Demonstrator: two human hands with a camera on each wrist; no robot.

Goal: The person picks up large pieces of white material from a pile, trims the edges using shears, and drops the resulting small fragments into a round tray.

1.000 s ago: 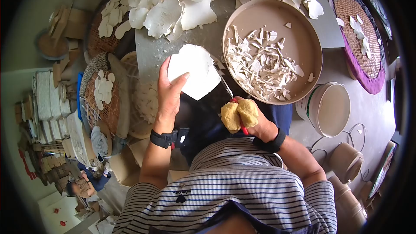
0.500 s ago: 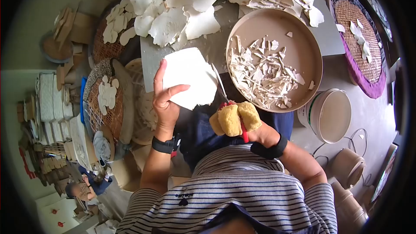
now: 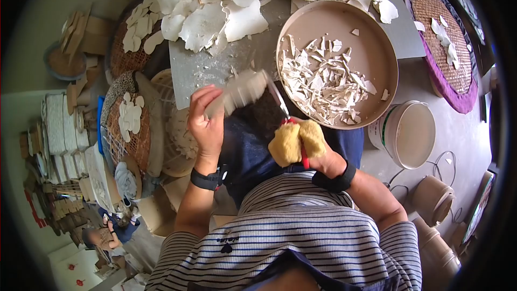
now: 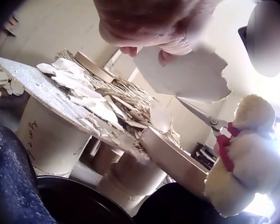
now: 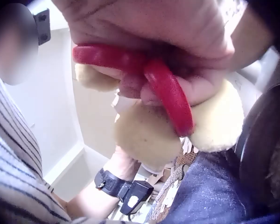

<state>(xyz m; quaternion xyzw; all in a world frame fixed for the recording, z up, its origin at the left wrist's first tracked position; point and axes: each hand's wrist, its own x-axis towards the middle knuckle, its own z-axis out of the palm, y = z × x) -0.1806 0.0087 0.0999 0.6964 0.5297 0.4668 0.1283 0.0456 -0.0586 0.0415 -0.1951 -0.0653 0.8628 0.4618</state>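
The left hand (image 3: 207,124) pinches a thin white sheet (image 3: 242,92), blurred and seen nearly edge-on in the head view. In the left wrist view the sheet (image 4: 182,74) shows a ragged edge, with the scissors' blades (image 4: 196,112) at its lower edge. Red-handled scissors (image 3: 305,156) are gripped by the right hand (image 3: 327,160), which has yellow foam pads (image 3: 286,144) around its fingers. The right wrist view shows the red handle loops (image 5: 170,98) around the fingers. Beside the scissors a round tan tray (image 3: 371,27) holds many white scraps (image 3: 328,83).
Large white sheets (image 3: 202,24) lie piled on the grey table (image 3: 188,67). A white bucket (image 3: 412,134) stands right of the tray. Woven racks (image 3: 444,43) with white pieces flank the table. Another person (image 3: 105,237) is at the lower left.
The left hand has turned the white sheet from broadside to nearly edge-on in the head view. The right hand still grips the scissors near the sheet's edge.
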